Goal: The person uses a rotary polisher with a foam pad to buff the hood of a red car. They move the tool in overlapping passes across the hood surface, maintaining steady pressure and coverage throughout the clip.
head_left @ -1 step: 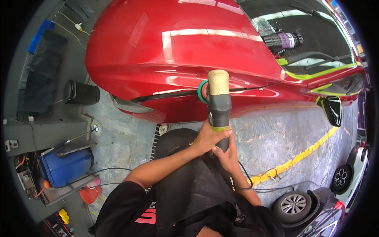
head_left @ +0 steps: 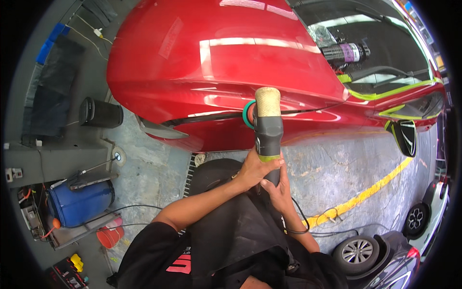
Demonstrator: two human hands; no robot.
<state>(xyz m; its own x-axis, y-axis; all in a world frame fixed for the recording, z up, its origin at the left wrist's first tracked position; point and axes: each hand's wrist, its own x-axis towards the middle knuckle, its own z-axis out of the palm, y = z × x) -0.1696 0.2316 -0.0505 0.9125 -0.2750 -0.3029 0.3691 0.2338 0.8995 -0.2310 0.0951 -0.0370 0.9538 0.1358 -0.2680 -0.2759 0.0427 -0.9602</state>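
Seen from above, a person in a black top stands on a grey concrete floor (head_left: 139,166), facing the front of a glossy red car (head_left: 240,62). A dark handheld power polisher (head_left: 268,132) is at the centre, its tan-covered head pointing away from the wearer, at the seam between hood and fender. A round pad (head_left: 248,114) with a green rim sits on the left of that head, up close to the bodywork; whether it touches the paint cannot be told.

Both hands have a closed grip on the polisher. The left hand (head_left: 255,171) wraps the body just behind a yellow-green band, and the right hand (head_left: 278,192) clasps the handle just nearer the wearer, the two almost together.

The polisher looks fairly heavy and stiff, probably weighted toward the head, with a softer pad. The narrow handle and the body behind the head seem the places to hold, with fingers clear of the pad. The shiny paint looks slick and easily marked.

Compared with the earlier frame, almost nothing differs: the whole view shifts very slightly, while the hold and the polisher's place against the car look the same.
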